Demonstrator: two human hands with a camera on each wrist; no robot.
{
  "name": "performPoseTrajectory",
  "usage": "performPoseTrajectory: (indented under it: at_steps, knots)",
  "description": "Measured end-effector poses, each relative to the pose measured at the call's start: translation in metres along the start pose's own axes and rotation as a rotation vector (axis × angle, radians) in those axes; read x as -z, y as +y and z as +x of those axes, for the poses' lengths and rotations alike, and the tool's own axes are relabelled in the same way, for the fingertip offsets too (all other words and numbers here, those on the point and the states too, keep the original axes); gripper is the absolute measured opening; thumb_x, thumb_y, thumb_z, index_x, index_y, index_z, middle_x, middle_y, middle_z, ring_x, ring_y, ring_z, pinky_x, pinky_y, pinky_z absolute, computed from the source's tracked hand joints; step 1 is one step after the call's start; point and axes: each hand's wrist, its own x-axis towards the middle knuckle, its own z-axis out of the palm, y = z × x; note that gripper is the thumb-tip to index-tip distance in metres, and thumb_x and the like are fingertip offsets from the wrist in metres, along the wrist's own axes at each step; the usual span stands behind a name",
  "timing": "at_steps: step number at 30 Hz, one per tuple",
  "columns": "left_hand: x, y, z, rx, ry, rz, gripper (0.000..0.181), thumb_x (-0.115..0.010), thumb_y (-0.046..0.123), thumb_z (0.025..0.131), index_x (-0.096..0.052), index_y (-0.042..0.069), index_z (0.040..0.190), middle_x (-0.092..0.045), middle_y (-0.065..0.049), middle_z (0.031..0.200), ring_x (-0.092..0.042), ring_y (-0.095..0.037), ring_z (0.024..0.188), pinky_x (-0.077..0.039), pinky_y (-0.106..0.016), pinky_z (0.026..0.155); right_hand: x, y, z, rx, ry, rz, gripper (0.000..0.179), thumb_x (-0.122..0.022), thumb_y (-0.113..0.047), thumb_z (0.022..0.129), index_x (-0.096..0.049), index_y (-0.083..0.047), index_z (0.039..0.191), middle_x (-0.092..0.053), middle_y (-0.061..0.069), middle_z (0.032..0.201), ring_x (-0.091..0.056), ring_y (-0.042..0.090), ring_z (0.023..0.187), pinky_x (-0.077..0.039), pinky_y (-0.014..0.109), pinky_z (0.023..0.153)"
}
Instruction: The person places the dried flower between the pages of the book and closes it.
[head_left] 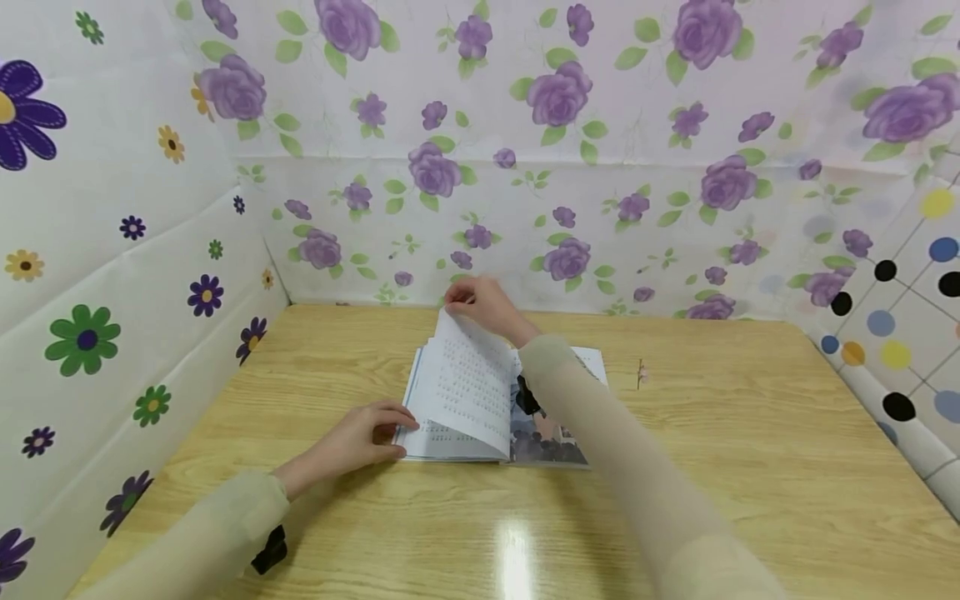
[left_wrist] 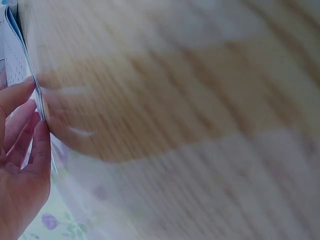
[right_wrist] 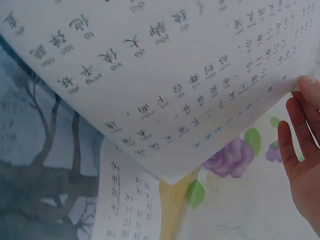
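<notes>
An open book lies on the wooden table, its right side showing a dark illustration and its left side printed text. My right hand pinches the top edge of a raised page, which stands curved over the left side. In the right wrist view, rows of small characters cover this page, with the thumb and fingertips at its edge. My left hand holds the book's left edge near the lower corner. The left wrist view shows thumb and fingers gathered at that edge. My right forearm hides part of the right side.
A wooden table extends around the book. Right of the book lies a small, thin pinkish item. Flowered cloth hangs behind the table, with more patterned cloth at both sides.
</notes>
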Motion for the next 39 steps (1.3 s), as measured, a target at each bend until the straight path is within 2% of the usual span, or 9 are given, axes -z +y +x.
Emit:
performPoseTrajectory:
  at_steps: [5, 8, 11, 15, 22, 28, 33, 39]
  knots:
    - [0.002, 0.0, -0.001, 0.012, 0.0, 0.011, 0.033, -0.08, 0.017, 0.083, -0.072, 0.012, 0.114, -0.064, -0.012, 0.126, -0.062, -0.02, 0.103, -0.053, -0.027, 0.082, -0.012, 0.003, 0.005, 0.009, -0.052, 0.017, 0.011, -0.065, -0.014, 0.096, -0.071, -0.006, 0.1, -0.071, 0.01, 0.1, -0.065, 0.017, 0.091, -0.053, 0.024, 0.082]
    - [0.001, 0.0, 0.0, 0.031, 0.001, 0.015, 0.036, -0.081, 0.017, 0.082, -0.071, 0.006, 0.115, -0.063, -0.016, 0.129, -0.064, -0.024, 0.107, -0.056, -0.031, 0.086, -0.017, 0.004, 0.006, 0.002, -0.081, 0.019, 0.009, -0.065, -0.012, 0.096, -0.069, -0.006, 0.099, -0.07, 0.01, 0.099, -0.064, 0.016, 0.089, -0.051, 0.023, 0.081]
    - [0.0, 0.0, 0.001, 0.046, -0.003, 0.014, 0.039, -0.081, 0.016, 0.082, -0.069, 0.002, 0.117, -0.062, -0.018, 0.131, -0.064, -0.029, 0.113, -0.056, -0.035, 0.092, -0.021, 0.004, 0.007, -0.022, -0.109, 0.012, 0.008, -0.064, -0.013, 0.097, -0.068, -0.007, 0.099, -0.07, 0.008, 0.098, -0.062, 0.014, 0.086, -0.049, 0.021, 0.079]
    - [0.001, -0.001, 0.002, 0.034, -0.002, 0.007, 0.038, -0.08, 0.014, 0.082, -0.07, 0.002, 0.116, -0.062, -0.018, 0.129, -0.063, -0.032, 0.116, -0.056, -0.036, 0.093, -0.025, 0.001, 0.008, -0.053, -0.132, 0.007, 0.007, -0.064, -0.013, 0.097, -0.069, -0.009, 0.098, -0.07, 0.006, 0.097, -0.061, 0.013, 0.085, -0.048, 0.021, 0.08]
    - [0.003, -0.002, 0.001, 0.028, 0.002, 0.001, 0.035, -0.081, 0.014, 0.082, -0.071, 0.004, 0.115, -0.062, -0.017, 0.129, -0.064, -0.033, 0.116, -0.056, -0.036, 0.093, -0.031, -0.002, 0.011, -0.098, -0.137, 0.003, 0.005, -0.066, -0.009, 0.094, -0.071, -0.009, 0.095, -0.071, 0.006, 0.096, -0.063, 0.014, 0.086, -0.05, 0.023, 0.081]
    - [0.002, -0.002, 0.0, -0.006, 0.023, -0.014, 0.042, -0.08, 0.011, 0.082, -0.067, 0.003, 0.122, -0.065, -0.013, 0.125, -0.066, -0.028, 0.112, -0.056, -0.035, 0.093, -0.042, 0.001, 0.014, -0.157, -0.103, -0.042, 0.004, -0.07, -0.012, 0.092, -0.073, -0.01, 0.094, -0.072, 0.003, 0.094, -0.063, 0.012, 0.085, -0.049, 0.023, 0.079]
    - [0.001, -0.003, 0.001, 0.011, 0.022, -0.04, 0.047, -0.079, 0.01, 0.083, -0.062, 0.006, 0.125, -0.065, -0.009, 0.123, -0.065, -0.026, 0.113, -0.055, -0.034, 0.095, -0.048, 0.0, 0.013, -0.179, -0.103, -0.074, 0.006, -0.071, -0.011, 0.09, -0.074, -0.008, 0.095, -0.073, 0.004, 0.095, -0.064, 0.014, 0.089, -0.05, 0.026, 0.087]
    - [-0.002, -0.005, 0.001, 0.047, 0.017, -0.135, 0.063, -0.081, 0.008, 0.081, -0.049, 0.005, 0.136, -0.065, -0.014, 0.123, -0.064, -0.028, 0.114, -0.055, -0.034, 0.094, -0.054, 0.001, 0.011, -0.206, -0.112, -0.099, 0.008, -0.071, -0.009, 0.09, -0.074, -0.007, 0.097, -0.073, 0.006, 0.098, -0.064, 0.015, 0.092, -0.05, 0.027, 0.09]
